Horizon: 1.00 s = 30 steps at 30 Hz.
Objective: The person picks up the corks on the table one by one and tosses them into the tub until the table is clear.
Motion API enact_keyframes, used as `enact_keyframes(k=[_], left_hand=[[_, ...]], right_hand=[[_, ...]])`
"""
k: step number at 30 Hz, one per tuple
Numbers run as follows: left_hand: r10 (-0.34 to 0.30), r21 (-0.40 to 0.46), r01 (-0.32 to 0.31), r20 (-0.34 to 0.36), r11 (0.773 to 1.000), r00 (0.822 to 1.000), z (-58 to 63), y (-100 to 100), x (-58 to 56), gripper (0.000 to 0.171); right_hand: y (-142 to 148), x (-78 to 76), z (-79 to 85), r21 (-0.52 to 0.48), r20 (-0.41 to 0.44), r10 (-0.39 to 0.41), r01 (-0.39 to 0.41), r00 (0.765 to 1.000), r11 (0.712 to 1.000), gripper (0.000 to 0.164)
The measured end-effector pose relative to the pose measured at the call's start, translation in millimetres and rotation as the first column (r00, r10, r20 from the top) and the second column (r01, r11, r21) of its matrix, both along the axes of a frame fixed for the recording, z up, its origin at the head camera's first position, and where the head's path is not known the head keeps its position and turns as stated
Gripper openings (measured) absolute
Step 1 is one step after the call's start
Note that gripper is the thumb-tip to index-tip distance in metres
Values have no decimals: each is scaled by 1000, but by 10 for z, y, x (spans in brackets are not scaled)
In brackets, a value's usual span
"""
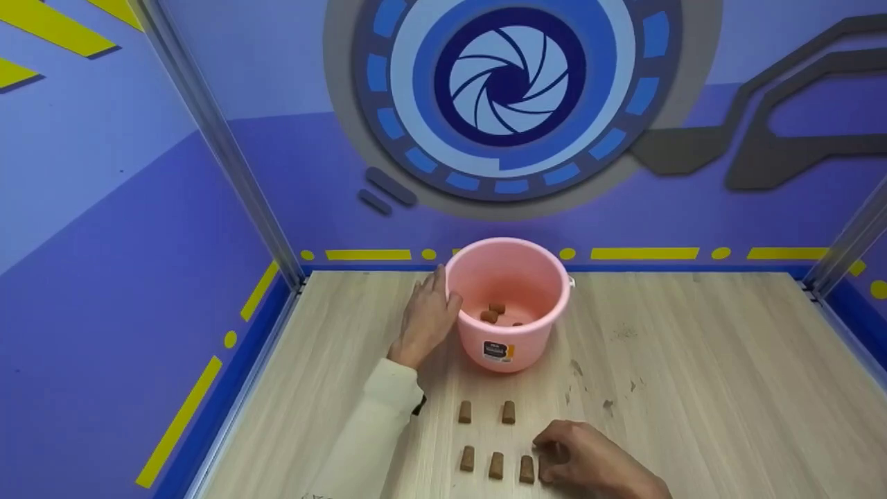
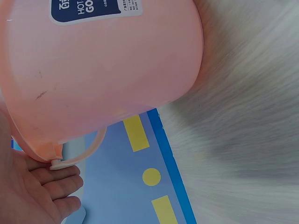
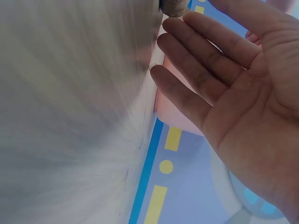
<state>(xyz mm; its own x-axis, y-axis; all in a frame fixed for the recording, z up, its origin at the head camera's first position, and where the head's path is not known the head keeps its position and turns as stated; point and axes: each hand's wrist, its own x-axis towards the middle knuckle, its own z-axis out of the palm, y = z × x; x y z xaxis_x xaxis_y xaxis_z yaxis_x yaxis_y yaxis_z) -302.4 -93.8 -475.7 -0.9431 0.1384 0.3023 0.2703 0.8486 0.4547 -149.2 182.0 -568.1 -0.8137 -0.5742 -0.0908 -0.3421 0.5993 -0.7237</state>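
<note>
A pink bucket (image 1: 513,346) stands upright toward the back of the table, with a few brown corks (image 1: 489,317) on its floor. My left hand (image 1: 424,315) rests against its left rim, thumb over the edge, and the loosely extended fingers lie by the white handle (image 2: 88,151). Low at the right, my right hand (image 1: 589,457) pinches a cork (image 3: 174,7) between thumb and forefinger, down at the table; its other fingers are extended. Just left of it is another standing cork (image 1: 527,469), the last in a front row. Two more corks (image 1: 508,412) form a row behind.
The wood-grain table (image 1: 693,388) carries dark marks right of the bucket. A printed blue wall (image 1: 277,173) rises close behind the bucket, and metal posts (image 1: 229,152) stand at the back corners.
</note>
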Motion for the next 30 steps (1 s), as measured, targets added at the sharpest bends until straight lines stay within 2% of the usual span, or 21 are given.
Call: enact_keyframes(k=[9,23,30], left_hand=[[-2,14,2,-6,1000,1000,-29,0,-6,64],[-10,15,10,-13,1000,1000,-20,23,-11,64],[0,18,0,1,1000,1000,-17,9,-14,64]], right_hand=[[-1,44,-3,-62,-17,-1,0,1000,998,15],[-1,46,-11,-60,-22,-17,15,1000,998,14],[-31,17,-15,-35,32,-44,45,999,998,16]])
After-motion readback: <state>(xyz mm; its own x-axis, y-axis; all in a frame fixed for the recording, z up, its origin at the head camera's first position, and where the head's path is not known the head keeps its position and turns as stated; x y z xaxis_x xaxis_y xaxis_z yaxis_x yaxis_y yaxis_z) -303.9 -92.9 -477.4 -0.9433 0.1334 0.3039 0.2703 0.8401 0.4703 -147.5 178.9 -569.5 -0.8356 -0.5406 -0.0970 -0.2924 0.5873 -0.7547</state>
